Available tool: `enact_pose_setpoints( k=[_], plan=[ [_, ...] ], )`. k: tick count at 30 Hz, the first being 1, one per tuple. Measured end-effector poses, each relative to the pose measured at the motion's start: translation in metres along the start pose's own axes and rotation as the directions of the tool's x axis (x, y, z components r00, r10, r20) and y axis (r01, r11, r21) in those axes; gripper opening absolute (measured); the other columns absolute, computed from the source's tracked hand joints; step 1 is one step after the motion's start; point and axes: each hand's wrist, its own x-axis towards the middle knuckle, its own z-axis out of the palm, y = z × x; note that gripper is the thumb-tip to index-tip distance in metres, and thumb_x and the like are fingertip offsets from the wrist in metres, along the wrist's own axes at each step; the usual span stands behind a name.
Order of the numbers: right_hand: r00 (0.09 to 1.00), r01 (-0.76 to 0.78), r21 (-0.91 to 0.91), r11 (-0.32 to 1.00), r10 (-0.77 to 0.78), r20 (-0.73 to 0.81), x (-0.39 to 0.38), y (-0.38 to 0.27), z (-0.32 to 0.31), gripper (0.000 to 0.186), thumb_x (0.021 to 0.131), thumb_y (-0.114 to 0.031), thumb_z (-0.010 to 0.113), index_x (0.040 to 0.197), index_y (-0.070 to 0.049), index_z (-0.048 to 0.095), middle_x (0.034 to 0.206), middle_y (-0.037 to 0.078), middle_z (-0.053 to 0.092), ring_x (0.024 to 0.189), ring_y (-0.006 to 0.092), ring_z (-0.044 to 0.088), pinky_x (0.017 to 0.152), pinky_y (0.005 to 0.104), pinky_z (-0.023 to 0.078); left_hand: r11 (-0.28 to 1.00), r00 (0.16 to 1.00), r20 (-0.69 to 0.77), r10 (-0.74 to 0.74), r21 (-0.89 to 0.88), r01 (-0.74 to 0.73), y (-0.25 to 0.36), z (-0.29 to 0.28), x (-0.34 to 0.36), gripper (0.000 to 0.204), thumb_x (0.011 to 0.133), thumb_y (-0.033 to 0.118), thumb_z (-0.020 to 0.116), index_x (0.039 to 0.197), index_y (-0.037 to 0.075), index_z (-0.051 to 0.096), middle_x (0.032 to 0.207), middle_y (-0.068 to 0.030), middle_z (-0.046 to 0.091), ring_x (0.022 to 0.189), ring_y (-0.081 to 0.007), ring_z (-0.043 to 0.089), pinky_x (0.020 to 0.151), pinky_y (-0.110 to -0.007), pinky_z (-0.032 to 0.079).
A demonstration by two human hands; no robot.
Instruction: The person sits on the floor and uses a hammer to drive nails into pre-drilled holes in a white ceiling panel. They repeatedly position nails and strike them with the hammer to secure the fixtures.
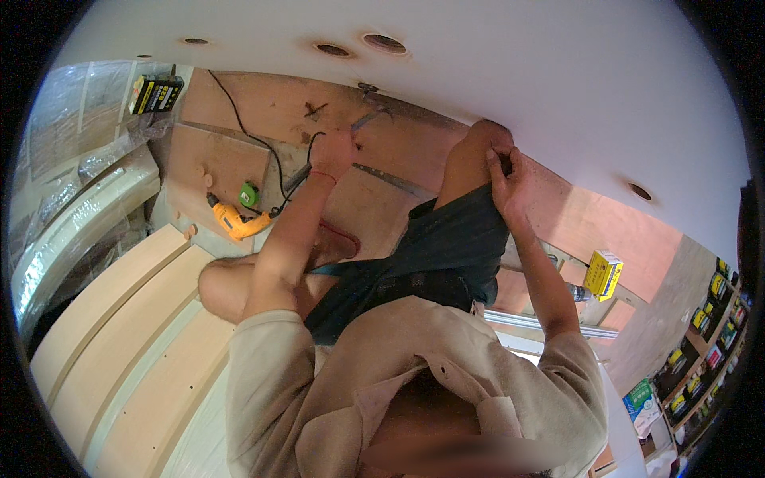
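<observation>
Left to right: orange power drill [239,225] lying beside green tape measure [249,193]; left hand [333,151] gripping hammer [365,121], head near white panel [510,72]; right hand [507,182] curled against knee [472,151], any grasp impossible to tell.

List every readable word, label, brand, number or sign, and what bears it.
Black-and-yellow rectangular box: print too small to quote.
Yellow-and-white rectangular box: print blurred.
Green-and-white package: print too small.
Yellow-and-black packages at right: labels too small.
None is clear enough to quote.
</observation>
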Motion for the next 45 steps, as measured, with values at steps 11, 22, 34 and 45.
enact_pose_setpoints(
  k=[11,22,34,45],
  plan=[
    [0.999,-0.052,-0.065,0.997,0.051,-0.018,0.001,0.002,0.001,0.024,0.098,-0.021,0.069,0.107,0.001,0.067,0.094,0.012,0.069,0.085,0.0202,0.062,0.08,0.0346,0.051,-0.584,0.799,0.54,-0.263,-0.749,0.314,0.037,0.089,-0.013,0.028,0.104,0.031,0.045,0.092,0.008,0.054,0.073,-0.0059,0.056,0.061,-0.0205,0.054,0.059,-0.041,0.047],
    [1.0,-0.006,-0.093,0.996,0.007,0.008,0.002,0.005,-0.003,0.025,0.099,-0.018,0.067,0.113,0.003,0.065,0.101,0.018,0.07,0.093,0.0256,0.065,0.086,0.0375,0.052,-0.947,0.843,0.447,-0.3,-0.249,-0.204,0.095,0.032,0.063,0.023,0.105,0.027,0.035,0.086,0.014,0.039,0.07,0.0008,0.037,0.058,-0.0145,0.037,0.055,-0.031,0.041],
    [0.997,-0.06,-0.122,0.991,0.065,0.034,0.004,-0.005,-0.001,0.028,0.1,-0.022,0.066,0.113,0.003,0.063,0.102,0.019,0.07,0.095,0.0263,0.066,0.088,0.0375,0.051,-0.949,0.748,0.588,-0.308,-0.242,-0.201,0.099,0.023,0.067,0.026,0.106,0.032,0.04,0.11,0.011,0.055,0.076,-0.0022,0.05,0.062,-0.0207,0.048,0.058,-0.043,0.045],
    [0.998,-0.066,-0.145,0.987,0.068,0.012,0.004,-0.005,0.002,0.028,0.1,-0.023,0.068,0.11,0.004,0.065,0.101,0.018,0.072,0.093,0.0247,0.067,0.087,0.0362,0.052,-0.952,0.786,0.537,-0.305,-0.194,-0.237,0.086,0.044,0.06,0.018,0.105,0.027,0.042,0.099,0.014,0.053,0.077,-0.0029,0.046,0.062,-0.0211,0.045,0.061,-0.042,0.047]
  ],
)
